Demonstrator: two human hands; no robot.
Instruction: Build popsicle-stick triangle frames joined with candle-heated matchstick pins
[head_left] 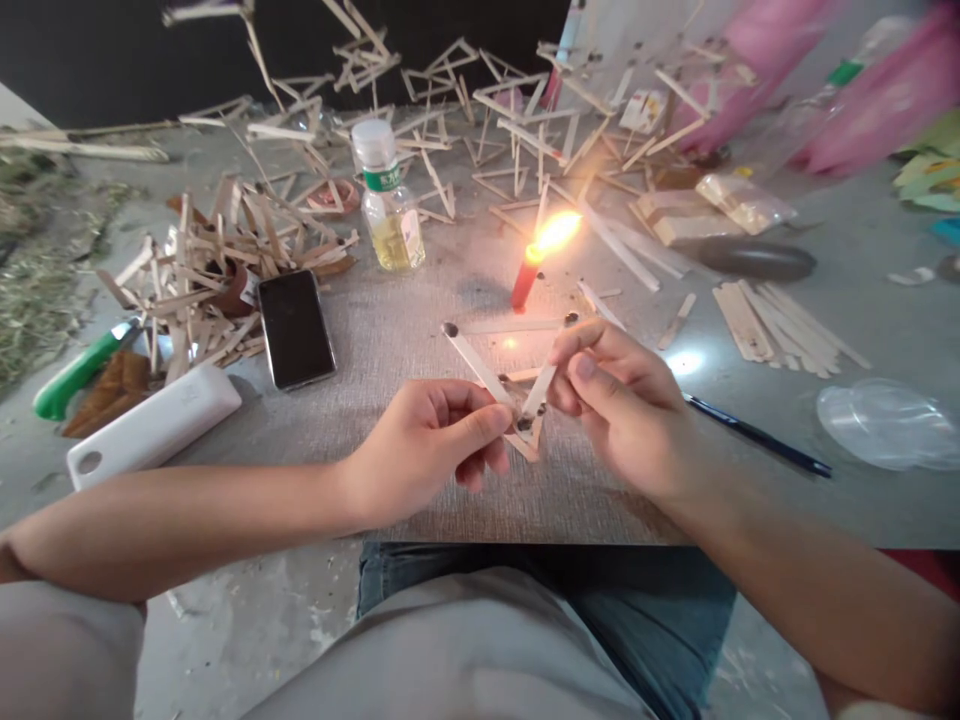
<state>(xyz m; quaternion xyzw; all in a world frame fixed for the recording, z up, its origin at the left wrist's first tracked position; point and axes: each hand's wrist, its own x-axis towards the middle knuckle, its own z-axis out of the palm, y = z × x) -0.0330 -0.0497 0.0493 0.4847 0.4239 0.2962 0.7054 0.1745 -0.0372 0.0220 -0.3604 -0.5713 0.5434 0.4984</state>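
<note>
Between my hands is a small frame of flat wooden sticks (480, 362), with dark blobs at its corners. My left hand (420, 445) is closed, thumb and fingers pinching the frame near its lower joint. The fingers of my right hand (634, 405) grip its right-hand stick, just below the upper dark corner. Part of the frame is hidden behind my fingers. Just beyond it stands a lit red candle (523, 285), its flame leaning right.
At left lie a heap of wooden sticks (202, 270), a phone (298, 330), a white case (154, 425) and a green-handled tool (82, 370). A bottle of yellowish liquid (394, 235) stands behind. Right are loose sticks (780, 325), a pen (757, 435) and clear lids (885, 425). Joined stick frames (517, 130) fill the back.
</note>
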